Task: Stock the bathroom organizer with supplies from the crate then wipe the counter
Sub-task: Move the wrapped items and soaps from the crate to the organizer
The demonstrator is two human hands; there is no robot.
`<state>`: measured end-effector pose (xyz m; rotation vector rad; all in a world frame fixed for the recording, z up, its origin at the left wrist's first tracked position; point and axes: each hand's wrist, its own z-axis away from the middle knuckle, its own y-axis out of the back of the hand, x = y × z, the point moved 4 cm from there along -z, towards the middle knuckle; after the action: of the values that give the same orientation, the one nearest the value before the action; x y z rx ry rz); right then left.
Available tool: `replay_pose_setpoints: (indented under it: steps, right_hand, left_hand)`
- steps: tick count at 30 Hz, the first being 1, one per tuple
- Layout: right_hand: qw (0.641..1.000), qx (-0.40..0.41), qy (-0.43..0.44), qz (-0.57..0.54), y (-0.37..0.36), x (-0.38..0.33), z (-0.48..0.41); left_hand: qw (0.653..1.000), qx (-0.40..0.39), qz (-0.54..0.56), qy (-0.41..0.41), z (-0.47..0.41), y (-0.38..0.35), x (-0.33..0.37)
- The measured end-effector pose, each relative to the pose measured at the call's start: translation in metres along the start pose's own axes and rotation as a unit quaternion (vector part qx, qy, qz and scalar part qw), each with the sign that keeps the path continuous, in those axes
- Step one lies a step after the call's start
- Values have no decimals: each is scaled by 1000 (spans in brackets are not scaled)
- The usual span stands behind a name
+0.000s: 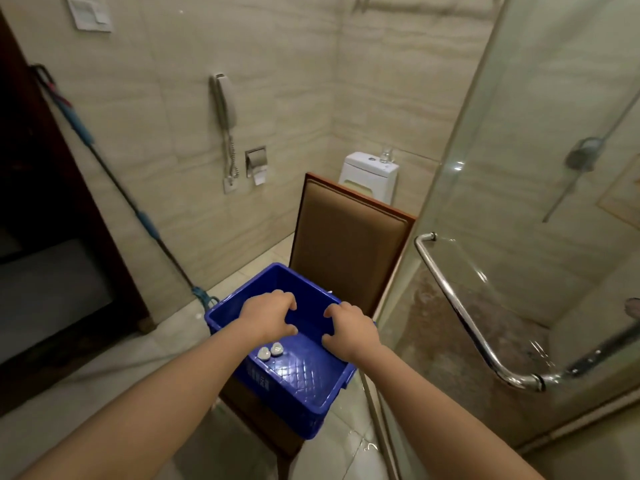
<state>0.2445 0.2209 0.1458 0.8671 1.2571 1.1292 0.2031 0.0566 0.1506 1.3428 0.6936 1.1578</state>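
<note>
Lower centre, the left hand (273, 317) and right hand (349, 330) hover curled and empty over the blue plastic crate (304, 379), still collecting supplies, so next likely means pinching its 2 small white packets (276, 348).

So the crate (301, 393) sits on the seat of a chair (349, 244), chair back right behind it. Two little wrapped packets (270, 350) lie in the crate's near-left part. The left hand (270, 315) is over the crate just behind them, with the right hand (349, 329) beside it. The toilet (369, 174) is behind the chair. On the wall left of that there's a paper holder (256, 162), then a wall phone (225, 105). A mop (114, 181) leans on that wall further left, and the shower door (519, 168) with its handle (464, 313) is on the right.
</note>
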Motion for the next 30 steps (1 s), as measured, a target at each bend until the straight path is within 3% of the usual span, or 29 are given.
replay_pose_setpoints:
  steps: [11, 30]
  right_hand:
    - [997, -46, 67, -1, -34, -13, -82]
    - [970, -228, -45, -65, -205, 16, -246]
  left_hand:
    - [996, -24, 11, 84, -38, -25, -52]
    - [964, -244, 44, 95, -196, -181, -177]
